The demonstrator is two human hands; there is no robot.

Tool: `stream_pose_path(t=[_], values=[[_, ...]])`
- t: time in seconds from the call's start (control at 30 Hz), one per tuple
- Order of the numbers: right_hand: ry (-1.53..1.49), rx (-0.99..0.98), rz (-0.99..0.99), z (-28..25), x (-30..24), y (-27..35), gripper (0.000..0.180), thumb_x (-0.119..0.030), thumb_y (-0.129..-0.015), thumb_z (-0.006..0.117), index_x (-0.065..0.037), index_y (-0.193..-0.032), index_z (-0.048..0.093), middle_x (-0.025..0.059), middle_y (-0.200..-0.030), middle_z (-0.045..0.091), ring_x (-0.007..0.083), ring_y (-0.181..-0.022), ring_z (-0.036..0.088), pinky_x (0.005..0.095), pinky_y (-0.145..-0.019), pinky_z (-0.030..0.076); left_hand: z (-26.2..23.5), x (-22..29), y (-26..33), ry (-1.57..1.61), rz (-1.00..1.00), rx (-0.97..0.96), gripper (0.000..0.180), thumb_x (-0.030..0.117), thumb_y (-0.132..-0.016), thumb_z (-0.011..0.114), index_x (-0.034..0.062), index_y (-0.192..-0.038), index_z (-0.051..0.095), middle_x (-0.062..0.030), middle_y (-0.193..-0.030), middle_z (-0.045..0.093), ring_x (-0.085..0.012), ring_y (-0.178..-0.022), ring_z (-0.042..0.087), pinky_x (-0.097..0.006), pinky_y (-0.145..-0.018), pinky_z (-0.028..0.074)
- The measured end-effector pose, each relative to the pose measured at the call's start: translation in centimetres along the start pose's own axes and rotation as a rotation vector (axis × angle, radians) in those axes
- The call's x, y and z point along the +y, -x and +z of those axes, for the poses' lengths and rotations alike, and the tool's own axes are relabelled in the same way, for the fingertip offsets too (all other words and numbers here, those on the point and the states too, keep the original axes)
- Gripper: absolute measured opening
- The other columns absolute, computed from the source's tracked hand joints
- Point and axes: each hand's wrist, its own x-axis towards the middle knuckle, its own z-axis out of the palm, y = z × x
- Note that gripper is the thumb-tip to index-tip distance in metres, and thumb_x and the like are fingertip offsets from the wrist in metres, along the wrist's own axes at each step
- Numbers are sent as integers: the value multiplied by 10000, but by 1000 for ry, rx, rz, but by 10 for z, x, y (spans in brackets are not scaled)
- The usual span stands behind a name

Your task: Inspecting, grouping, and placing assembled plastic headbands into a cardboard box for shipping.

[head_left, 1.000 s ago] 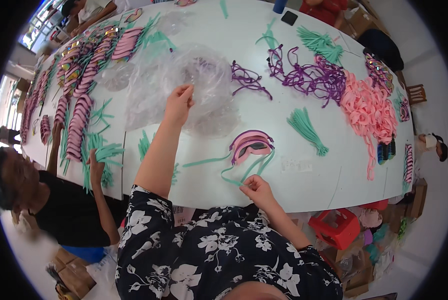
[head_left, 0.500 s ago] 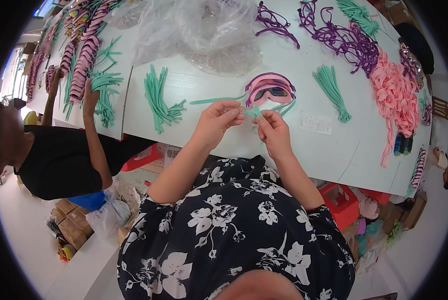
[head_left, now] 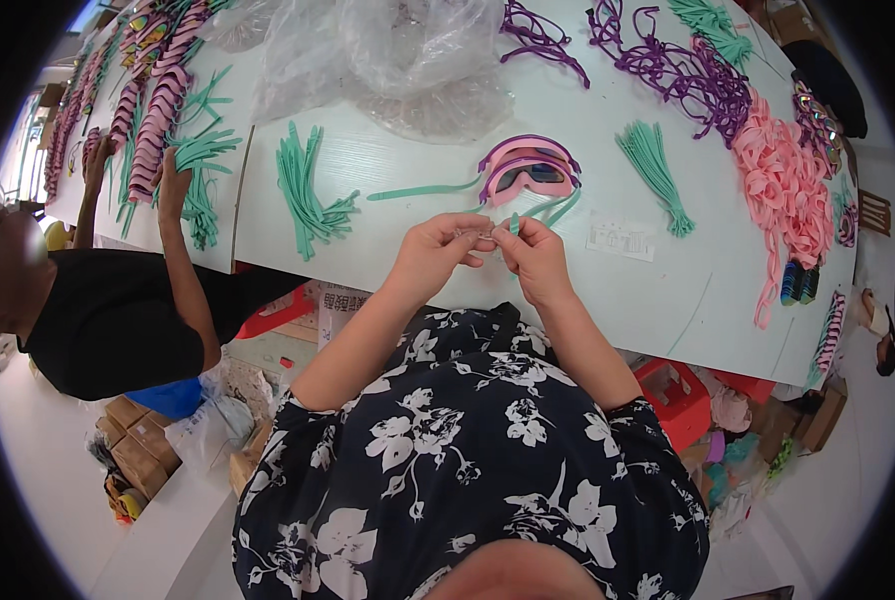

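Note:
My left hand [head_left: 434,254] is closed in a pinch on a small clear piece [head_left: 479,236], which looks like a plastic clip but is partly hidden by the fingers. Close beside it, my right hand [head_left: 538,264] pinches the end of a mint-green strap [head_left: 515,222]. The fingertips of both hands almost meet. Just beyond them lies a pair of pink swim goggles [head_left: 531,172] with a purple frame and dark lenses. One green strap [head_left: 423,190] stretches left from the goggles across the table; another curves from their right side toward my hands.
Bundles of green straps [head_left: 311,190] lie left and right [head_left: 656,178] on the white table [head_left: 448,330]. Clear plastic bags [head_left: 388,70] sit at the back, near purple frames [head_left: 668,75]. Pink parts [head_left: 786,190] heap at right. A co-worker [head_left: 118,315] handles straps at left.
My hands have come slightly closer together and the green strap end now stands upright at my right fingertips. The whole view has shifted a little; the goggles remain on the table.

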Motion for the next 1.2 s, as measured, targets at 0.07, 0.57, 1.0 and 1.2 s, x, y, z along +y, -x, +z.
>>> stream_pose_path(t=[0.07,0.57,1.0,1.2], values=[[-16,-11,13,-1,0,0,168,-149,-873,723,-30,-973,661,-56,-672,543,13,-533,397,191,-472,276,0,-4,-1,-75,66,18,206,34,-954,565,-15,-1136,648,-112,-1026,698,-185,-932,703,-279,-729,580],[130,152,86,-9,34,-7,130,-122,-858,732,-32,-912,656,-3,-739,605,24,-514,417,186,-448,277,-58,-81,-38,-790,325,393,112,57,-874,624,0,-937,696,-137,-850,684,-254,-786,686,-339,-690,540],[40,91,103,10,20,6,171,-163,-856,733,-23,-906,649,-40,-661,533,31,-512,404,200,-462,278,-15,-31,10,-534,376,117,235,10,-843,708,42,-1075,688,-29,-907,600,-75,-742,547,-218,-631,446],[-19,15,94,10,17,10,149,-155,-885,702,-34,-958,653,-13,-727,584,33,-523,413,193,-462,282,-17,-40,5,-491,381,59,249,24,-872,690,48,-1120,681,-15,-919,605,-81,-792,576,-214,-695,475]])
